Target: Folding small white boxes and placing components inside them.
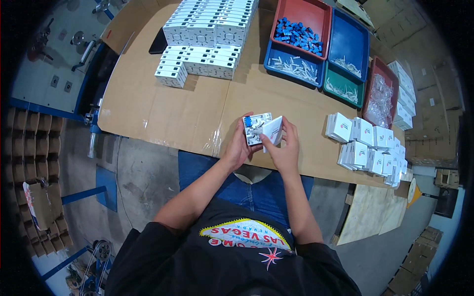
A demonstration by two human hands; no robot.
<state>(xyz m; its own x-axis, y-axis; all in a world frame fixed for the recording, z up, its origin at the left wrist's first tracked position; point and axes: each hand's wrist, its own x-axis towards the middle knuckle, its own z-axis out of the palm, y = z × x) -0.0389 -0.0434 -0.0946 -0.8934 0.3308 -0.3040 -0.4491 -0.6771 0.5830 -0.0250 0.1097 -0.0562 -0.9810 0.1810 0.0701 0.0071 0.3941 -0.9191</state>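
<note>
Over the table's near edge, my left hand (238, 148) grips a small white box-shaped housing (252, 129) from its left side. Its open face shows white inner parts and a blue piece at the upper left corner. My right hand (285, 150) holds a flat white panel (274, 129), tilted against the housing's right side, with the thumb on the panel's front. Whether the panel is joined to the housing I cannot tell. My fingers hide the undersides of both pieces.
Stacked white boxes (204, 34) stand at the back of the cardboard-covered table (163, 106). A red tray (323, 15) holds blue pieces; blue (340, 34) and green trays (356, 103) hold white sticks. Another red tray (368, 111) holds clear bags. White packets (363, 132) lie on the right.
</note>
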